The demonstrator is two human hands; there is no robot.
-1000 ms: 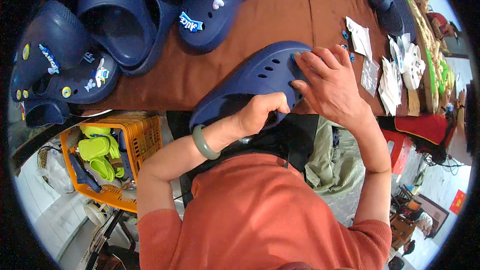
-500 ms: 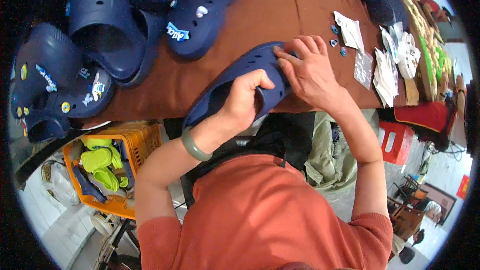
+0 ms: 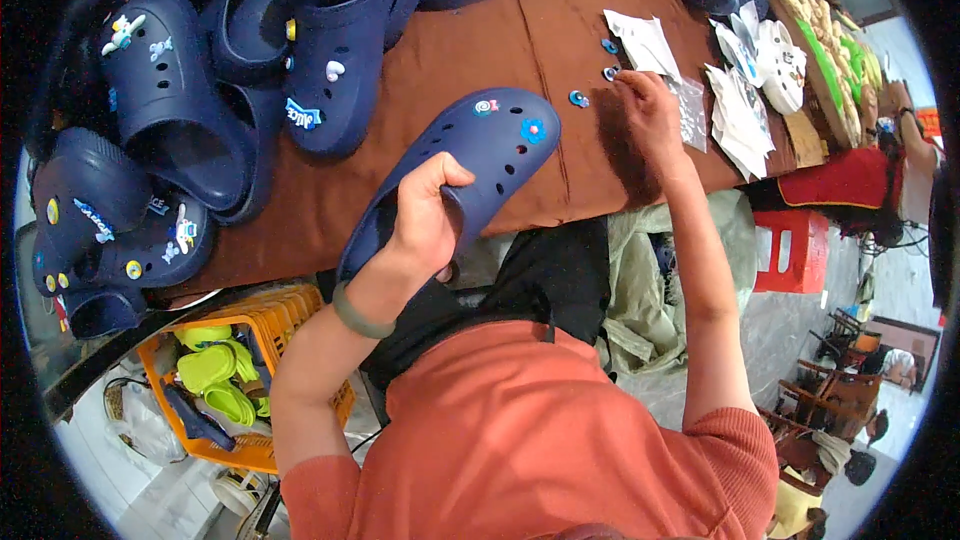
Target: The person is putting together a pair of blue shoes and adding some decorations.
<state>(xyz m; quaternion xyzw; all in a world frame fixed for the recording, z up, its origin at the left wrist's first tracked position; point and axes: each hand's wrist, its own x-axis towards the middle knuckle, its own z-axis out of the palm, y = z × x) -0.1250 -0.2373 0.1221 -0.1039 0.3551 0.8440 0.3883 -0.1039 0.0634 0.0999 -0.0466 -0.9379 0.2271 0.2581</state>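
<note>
My left hand grips a navy clog at its opening, thumb on top, with the toe pointing up and to the right. Two charms sit on the clog: a blue flower near the toe and a pink-and-white swirl charm. Out to the right, my right hand has its fingertips pinched together down at the table, at a small blue-and-white charm. The fingertips cover part of that spot. Nearby lie another blue charm and a blue flower-like charm.
Several navy clogs, many with charms, crowd the left of the brown-covered table. White packets and a clear bag lie at right. Below left stands an orange crate of green clogs; a red stool is at right.
My right hand has left the clog's toe and moved right to the loose charms. The flower charm on the toe now shows. My left hand still holds the clog, and the view has shifted.
</note>
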